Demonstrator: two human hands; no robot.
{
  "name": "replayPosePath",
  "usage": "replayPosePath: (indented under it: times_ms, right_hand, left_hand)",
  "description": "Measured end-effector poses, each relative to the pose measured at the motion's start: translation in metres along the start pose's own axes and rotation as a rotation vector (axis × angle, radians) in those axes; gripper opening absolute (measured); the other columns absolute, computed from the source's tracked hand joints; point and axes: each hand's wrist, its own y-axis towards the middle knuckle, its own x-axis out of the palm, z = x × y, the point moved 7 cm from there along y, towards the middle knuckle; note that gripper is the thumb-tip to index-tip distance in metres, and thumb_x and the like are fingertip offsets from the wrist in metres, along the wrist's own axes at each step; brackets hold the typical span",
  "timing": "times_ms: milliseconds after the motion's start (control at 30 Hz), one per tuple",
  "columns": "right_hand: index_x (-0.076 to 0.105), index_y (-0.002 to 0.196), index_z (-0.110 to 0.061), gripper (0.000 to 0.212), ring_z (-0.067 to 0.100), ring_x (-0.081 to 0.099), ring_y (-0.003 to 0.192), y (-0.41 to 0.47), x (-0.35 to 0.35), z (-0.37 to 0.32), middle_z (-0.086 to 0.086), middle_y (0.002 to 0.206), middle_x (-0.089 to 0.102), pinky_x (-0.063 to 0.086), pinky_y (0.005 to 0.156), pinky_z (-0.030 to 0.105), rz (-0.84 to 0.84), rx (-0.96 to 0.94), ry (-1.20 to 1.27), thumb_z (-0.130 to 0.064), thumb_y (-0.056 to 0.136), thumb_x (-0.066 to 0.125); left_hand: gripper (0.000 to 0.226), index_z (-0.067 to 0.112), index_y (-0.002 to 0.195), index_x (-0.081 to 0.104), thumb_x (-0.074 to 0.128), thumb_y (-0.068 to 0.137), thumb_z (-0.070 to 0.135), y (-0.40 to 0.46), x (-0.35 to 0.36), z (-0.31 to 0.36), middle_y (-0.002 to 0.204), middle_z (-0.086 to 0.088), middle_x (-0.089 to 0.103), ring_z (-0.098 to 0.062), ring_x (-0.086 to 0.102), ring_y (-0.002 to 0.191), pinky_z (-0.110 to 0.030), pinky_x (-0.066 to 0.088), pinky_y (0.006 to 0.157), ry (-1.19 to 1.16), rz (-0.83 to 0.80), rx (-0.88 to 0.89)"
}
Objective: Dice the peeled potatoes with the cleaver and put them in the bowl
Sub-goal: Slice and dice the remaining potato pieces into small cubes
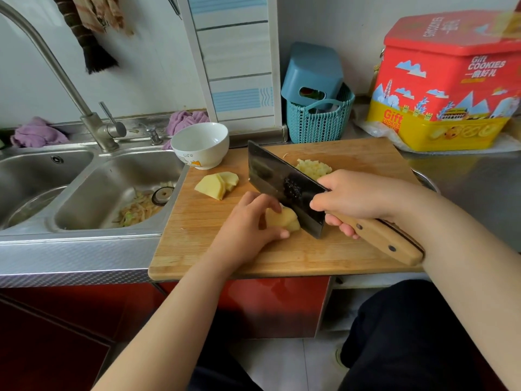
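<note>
On the cutting board [197, 249], a potato piece [284, 220] was pinned under the curled left hand [248, 221]. The cleaver [284, 190], handle gripped by the right hand [355, 198], was angled from near-right to far-left. Farther back lay slices [217, 184], dice [313, 167] and the bowl [200, 143].

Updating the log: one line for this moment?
left hand holds potato | right hand grips cleaver, cutting | diced pile on board | bowl empty

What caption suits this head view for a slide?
Left hand holds a potato on the board while the right hand cuts it with the cleaver; bowl empty.
</note>
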Motion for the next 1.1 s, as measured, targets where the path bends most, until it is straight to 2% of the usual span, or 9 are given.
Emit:
replayPosePath:
  times_ms: [100, 200, 367, 633, 733, 800, 867, 933, 1100]
  right_hand:
    - [0.052, 0.091, -0.013, 0.007, 0.016, 0.052, 0.044, -0.002, 0.005, 0.002, 0.008, 0.066, 0.055, 0.048, 0.049, 0.032, 0.018, -0.013, 0.030, -0.016, 0.096, 0.048]
    - [0.053, 0.093, -0.015, 0.006, 0.016, 0.052, 0.043, -0.002, 0.008, 0.003, 0.008, 0.064, 0.055, 0.048, 0.048, 0.031, 0.038, -0.026, 0.055, -0.015, 0.094, 0.047]
    - [0.049, 0.088, -0.021, 0.009, 0.016, 0.052, 0.041, -0.001, 0.009, 0.001, 0.008, 0.063, 0.055, 0.047, 0.047, 0.030, 0.036, -0.042, 0.048, -0.014, 0.094, 0.047]
    - [0.050, 0.081, -0.015, 0.014, 0.016, 0.052, 0.041, 0.004, 0.003, -0.007, 0.006, 0.059, 0.055, 0.048, 0.050, 0.033, 0.006, -0.067, -0.008, -0.012, 0.094, 0.049]
    - [0.049, 0.081, -0.016, 0.014, 0.016, 0.051, 0.041, 0.005, 0.004, -0.007, 0.005, 0.059, 0.055, 0.048, 0.050, 0.033, 0.010, -0.055, -0.020, -0.011, 0.094, 0.047]
    - [0.047, 0.081, -0.017, 0.014, 0.016, 0.051, 0.040, 0.005, 0.006, -0.007, 0.006, 0.059, 0.054, 0.047, 0.048, 0.031, 0.028, -0.041, -0.027, -0.010, 0.094, 0.045]
    - [0.046, 0.081, -0.016, 0.015, 0.015, 0.051, 0.038, 0.004, 0.007, -0.007, 0.006, 0.060, 0.053, 0.046, 0.046, 0.030, 0.045, -0.036, -0.039, -0.010, 0.094, 0.043]
    - [0.045, 0.081, -0.017, 0.015, 0.014, 0.050, 0.037, 0.003, 0.008, -0.007, 0.007, 0.060, 0.053, 0.046, 0.046, 0.029, 0.062, -0.031, -0.046, -0.010, 0.094, 0.042]
    - [0.049, 0.086, -0.011, 0.011, 0.014, 0.051, 0.037, -0.005, 0.002, -0.012, 0.007, 0.061, 0.053, 0.047, 0.046, 0.030, 0.119, -0.018, -0.052, -0.011, 0.095, 0.042]
  left_hand:
    - [0.026, 0.033, 0.094, 0.060, 0.078, 0.078, 0.025, 0.003, -0.003, -0.002, 0.110, 0.014, 0.051, -0.004, 0.054, 0.098, -0.018, 0.046, 0.087, -0.058, -0.008, 0.030]
    - [0.025, 0.031, 0.094, 0.062, 0.079, 0.077, 0.021, 0.007, -0.003, -0.003, 0.108, 0.014, 0.052, -0.005, 0.055, 0.099, -0.026, 0.048, 0.093, -0.093, -0.003, 0.059]
    - [0.042, 0.032, 0.100, 0.056, 0.085, 0.069, 0.033, 0.006, 0.002, -0.006, 0.115, 0.013, 0.044, -0.007, 0.053, 0.101, -0.031, 0.048, 0.093, -0.060, -0.079, 0.063]
    - [0.043, 0.033, 0.099, 0.051, 0.083, 0.071, 0.033, -0.002, 0.003, -0.004, 0.111, 0.009, 0.045, -0.015, 0.052, 0.097, -0.039, 0.050, 0.089, -0.051, 0.117, 0.043]
    - [0.041, 0.031, 0.102, 0.053, 0.072, 0.072, 0.053, 0.000, 0.005, -0.002, 0.113, 0.009, 0.045, -0.017, 0.047, 0.104, -0.037, 0.048, 0.092, 0.036, 0.070, 0.076]
    - [0.043, 0.025, 0.102, 0.057, 0.061, 0.078, 0.060, 0.003, 0.000, 0.005, 0.111, 0.009, 0.046, -0.015, 0.043, 0.101, -0.031, 0.044, 0.088, 0.122, 0.115, 0.132]
    - [0.023, 0.019, 0.096, 0.059, 0.060, 0.088, 0.040, 0.007, -0.003, 0.015, 0.104, 0.007, 0.050, -0.016, 0.044, 0.094, -0.033, 0.044, 0.083, 0.178, 0.198, 0.215]
    - [0.006, 0.017, 0.093, 0.058, 0.063, 0.089, 0.019, 0.009, -0.001, 0.017, 0.098, 0.005, 0.054, -0.018, 0.048, 0.089, -0.038, 0.047, 0.078, 0.186, 0.209, 0.261]
    - [0.007, 0.016, 0.089, 0.059, 0.064, 0.087, 0.011, 0.010, -0.001, 0.014, 0.093, 0.011, 0.051, -0.016, 0.049, 0.084, -0.033, 0.046, 0.075, 0.124, 0.224, 0.288]
